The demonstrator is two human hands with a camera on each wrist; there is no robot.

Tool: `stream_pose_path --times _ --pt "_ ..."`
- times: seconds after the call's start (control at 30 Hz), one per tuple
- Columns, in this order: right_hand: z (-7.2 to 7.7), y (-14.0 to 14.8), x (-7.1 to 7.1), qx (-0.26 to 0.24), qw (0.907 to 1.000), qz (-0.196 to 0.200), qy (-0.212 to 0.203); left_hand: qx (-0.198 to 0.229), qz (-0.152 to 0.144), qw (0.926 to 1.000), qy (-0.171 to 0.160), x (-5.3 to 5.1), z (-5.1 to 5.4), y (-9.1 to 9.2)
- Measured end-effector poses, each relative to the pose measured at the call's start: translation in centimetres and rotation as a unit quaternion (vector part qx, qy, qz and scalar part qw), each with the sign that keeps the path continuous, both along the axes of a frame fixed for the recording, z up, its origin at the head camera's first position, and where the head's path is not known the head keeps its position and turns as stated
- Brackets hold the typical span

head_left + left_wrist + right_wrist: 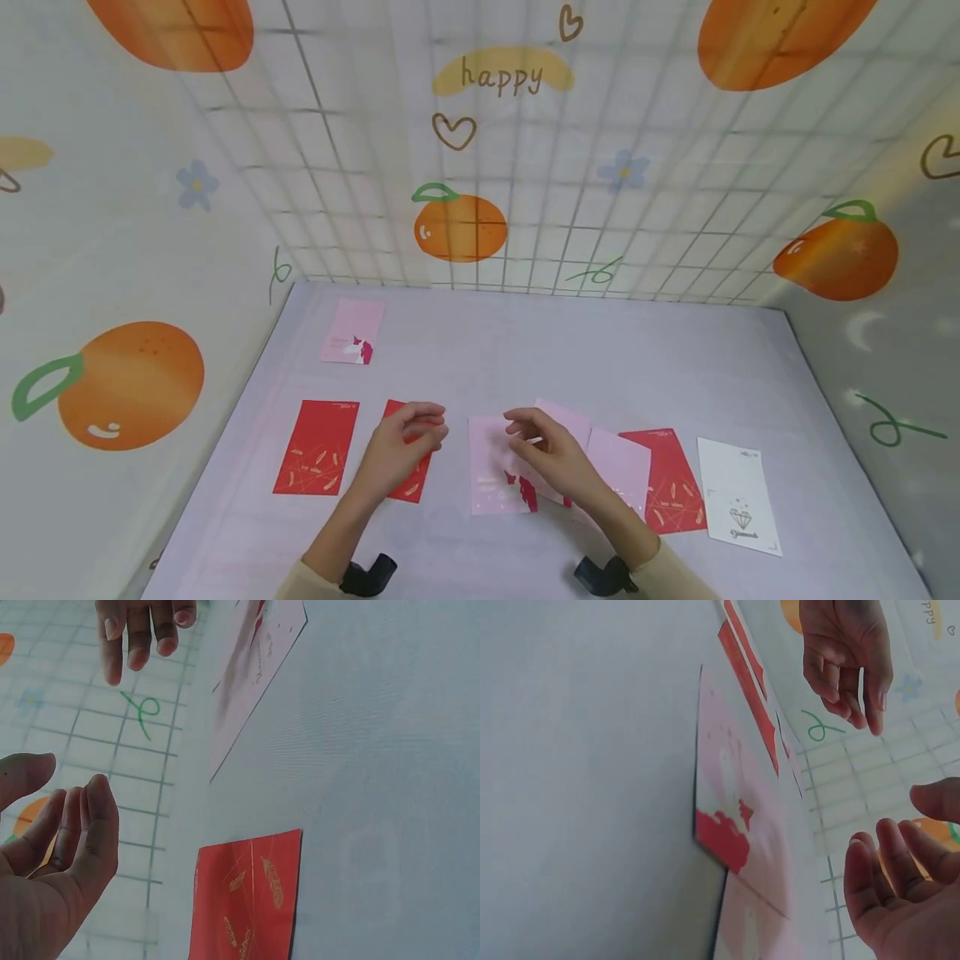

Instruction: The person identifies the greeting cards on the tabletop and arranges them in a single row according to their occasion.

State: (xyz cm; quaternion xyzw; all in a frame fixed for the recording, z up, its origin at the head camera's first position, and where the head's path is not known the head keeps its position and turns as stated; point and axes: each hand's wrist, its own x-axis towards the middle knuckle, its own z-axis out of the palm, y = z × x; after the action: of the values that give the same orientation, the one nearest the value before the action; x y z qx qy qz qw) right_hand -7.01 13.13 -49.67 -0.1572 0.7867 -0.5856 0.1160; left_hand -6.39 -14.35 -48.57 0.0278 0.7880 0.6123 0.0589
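My left hand (396, 457) hovers over a red card with gold feather prints (408, 486), fingers loosely bent and nothing in them. Partly covered by the hand, that card also shows in the left wrist view. Opposite it, my right hand (557, 460) is held above several pink cards, likewise holding nothing. The leftmost pink card (489, 468) lies flat with a dark pink figure at its lower corner. Beside it are a second pink card (564, 417) and a third pink card (622, 467), overlapping and partly hidden by the right hand and forearm.
At the left lies another red card (318, 450), with a lone pink card (354, 332) farther back. To the right, a red card (671, 492) touches a white card with a diamond drawing (741, 500). A printed curtain and a wire grid (517, 192) stand behind the table.
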Motion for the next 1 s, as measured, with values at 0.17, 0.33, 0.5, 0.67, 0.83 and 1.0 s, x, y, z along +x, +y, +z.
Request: stream_pose_path --times 0.17,0.33,0.5,0.67,0.83,1.0 --pt "-0.6 0.5 0.0 0.022 0.9991 -0.010 0.034 -0.034 -0.017 0.9993 0.004 -0.2 -0.7 0.2" --pt "-1.3 1.0 -0.5 0.042 0.9978 -0.024 0.045 -0.086 -0.029 0.9958 0.007 -0.4 -1.4 0.5" --pt "-2.1 1.5 -1.2 0.082 0.9949 -0.047 0.034 -0.108 -0.050 0.9929 -0.002 -1.1 -1.8 1.1" --pt "-2.8 1.7 -1.8 0.105 0.9927 -0.052 0.027 -0.140 -0.076 0.9871 -0.018 -2.3 -2.6 1.8" --pt "-3.2 1.6 -2.6 0.138 0.9894 -0.043 0.014 -0.190 -0.100 0.9760 -0.033 -3.2 -3.1 2.4" --pt "-3.2 1.4 -3.1 0.168 0.9854 -0.030 -0.003 -0.243 -0.111 0.9629 -0.038 -3.8 -2.8 2.9"
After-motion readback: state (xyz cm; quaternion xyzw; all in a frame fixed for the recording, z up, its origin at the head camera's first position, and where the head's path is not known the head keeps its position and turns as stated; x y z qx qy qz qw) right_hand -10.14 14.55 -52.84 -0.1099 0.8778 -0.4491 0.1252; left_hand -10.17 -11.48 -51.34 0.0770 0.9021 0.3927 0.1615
